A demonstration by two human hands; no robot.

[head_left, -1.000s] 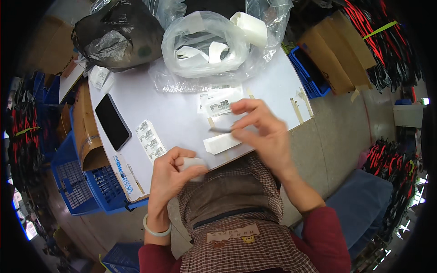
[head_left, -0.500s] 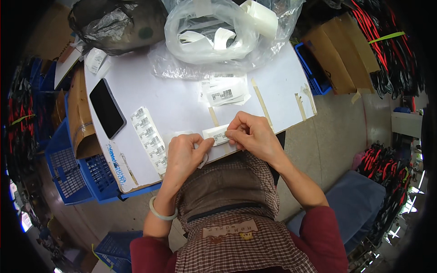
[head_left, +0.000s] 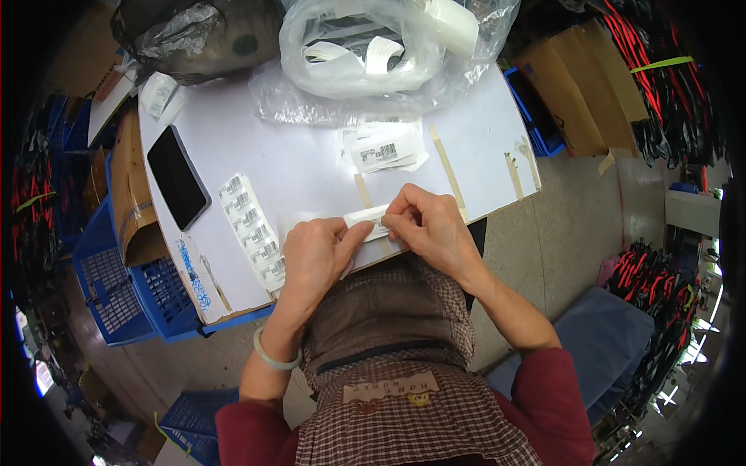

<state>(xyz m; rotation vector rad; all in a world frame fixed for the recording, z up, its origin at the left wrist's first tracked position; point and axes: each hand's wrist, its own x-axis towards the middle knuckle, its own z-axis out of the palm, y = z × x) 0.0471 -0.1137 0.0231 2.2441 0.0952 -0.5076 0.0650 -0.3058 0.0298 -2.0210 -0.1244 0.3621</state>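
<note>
A small white rectangular piece with a printed barcode label [head_left: 357,218] lies near the table's front edge, between my hands. My left hand [head_left: 312,252] is closed, its thumb pressing on the left part of the piece. With fingertips pinched together, my right hand [head_left: 429,227] grips its right end. To the left lies a strip of barcode labels [head_left: 250,230] on white backing, its lower end beside my left hand. Farther back sits a loose pile of white barcode-labelled pieces [head_left: 385,152]. My fingers hide part of the held piece.
A black phone [head_left: 179,177] lies at the table's left. Clear plastic bags [head_left: 342,78] holding white label rolls and a dark bag [head_left: 202,39] stand at the back. Blue crates [head_left: 116,291] and cardboard boxes flank the white table [head_left: 474,175]. Tan tape strips mark the tabletop.
My left thumb has moved slightly right, farther over the labelled piece. My right hand stays pinched at its right end. The whole view has shifted slightly.
</note>
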